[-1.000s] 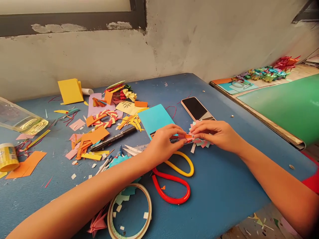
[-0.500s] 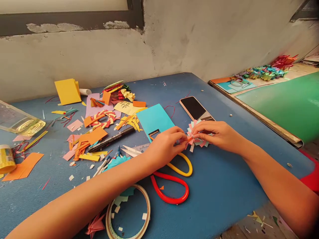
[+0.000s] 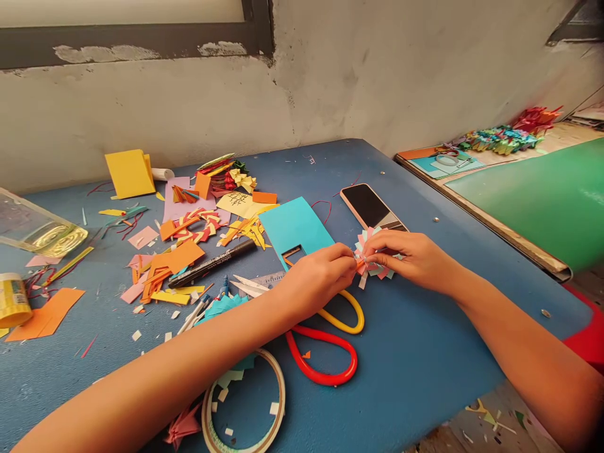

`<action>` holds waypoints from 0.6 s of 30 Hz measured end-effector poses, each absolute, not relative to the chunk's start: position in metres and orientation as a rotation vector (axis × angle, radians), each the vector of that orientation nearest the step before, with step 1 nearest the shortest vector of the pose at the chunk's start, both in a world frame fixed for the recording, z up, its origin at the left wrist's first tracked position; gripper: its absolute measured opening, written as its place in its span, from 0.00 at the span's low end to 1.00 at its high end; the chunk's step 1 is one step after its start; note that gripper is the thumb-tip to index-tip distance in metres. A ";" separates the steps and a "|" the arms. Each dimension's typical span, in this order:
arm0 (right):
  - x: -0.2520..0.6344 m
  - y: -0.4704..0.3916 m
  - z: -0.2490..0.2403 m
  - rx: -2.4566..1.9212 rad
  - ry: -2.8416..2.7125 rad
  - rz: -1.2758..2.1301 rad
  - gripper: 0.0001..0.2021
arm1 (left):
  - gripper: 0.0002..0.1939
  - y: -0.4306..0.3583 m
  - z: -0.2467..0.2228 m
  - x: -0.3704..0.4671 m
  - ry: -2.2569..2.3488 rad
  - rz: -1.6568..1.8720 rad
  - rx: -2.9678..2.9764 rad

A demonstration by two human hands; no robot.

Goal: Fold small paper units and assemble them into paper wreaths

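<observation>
A round folded-paper piece of pink, white and pale green strips point(image 3: 363, 239) is between my hands at the centre right. My right hand point(image 3: 401, 255) pinches it from the right, thumb and fingertips pressed together at its middle. From the left, my left hand point(image 3: 325, 270) has its fingers closed at the piece's edge, where a bit of orange-pink paper shows. The left fingertips are partly hidden. Just behind is a phone point(image 3: 368, 204) lying face up. Scissors with a yellow and a red handle loop point(image 3: 349, 371) lie under and in front of my left hand.
Blue paper point(image 3: 297, 220), a black marker point(image 3: 212, 264), a paper ring point(image 3: 201, 223) and orange scraps lie left. A tape roll point(image 3: 283, 402) sits near the front edge. Further left are a yellow jar point(image 3: 14, 299) and a clear container point(image 3: 47, 226). A green-topped table point(image 3: 542, 201) stands right.
My left hand has turned slightly and its fingers have closed in more toward the paper piece. My right hand stays nearly where it was.
</observation>
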State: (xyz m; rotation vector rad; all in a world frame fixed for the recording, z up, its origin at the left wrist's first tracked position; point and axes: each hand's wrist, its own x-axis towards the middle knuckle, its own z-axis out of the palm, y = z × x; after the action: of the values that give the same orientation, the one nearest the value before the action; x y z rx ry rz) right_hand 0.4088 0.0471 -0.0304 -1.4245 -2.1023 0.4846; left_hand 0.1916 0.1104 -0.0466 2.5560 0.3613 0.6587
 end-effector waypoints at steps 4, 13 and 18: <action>0.407 0.048 -0.030 -1.378 -2.074 0.515 0.06 | 0.08 0.110 -0.048 0.192 0.369 0.707 2.527; 0.405 0.047 -0.028 -1.356 -2.080 0.480 0.07 | 0.05 0.110 -0.052 0.197 0.452 0.779 2.400; 0.404 0.046 -0.029 -1.476 -2.063 0.545 0.09 | 0.03 0.110 -0.047 0.200 0.465 0.736 2.377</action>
State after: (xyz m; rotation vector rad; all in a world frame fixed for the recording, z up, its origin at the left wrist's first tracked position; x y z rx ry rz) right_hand 0.4042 0.0464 -0.0290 -1.4756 -2.0631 0.5452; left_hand 0.2001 0.1097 -0.0474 2.3766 0.4650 0.7359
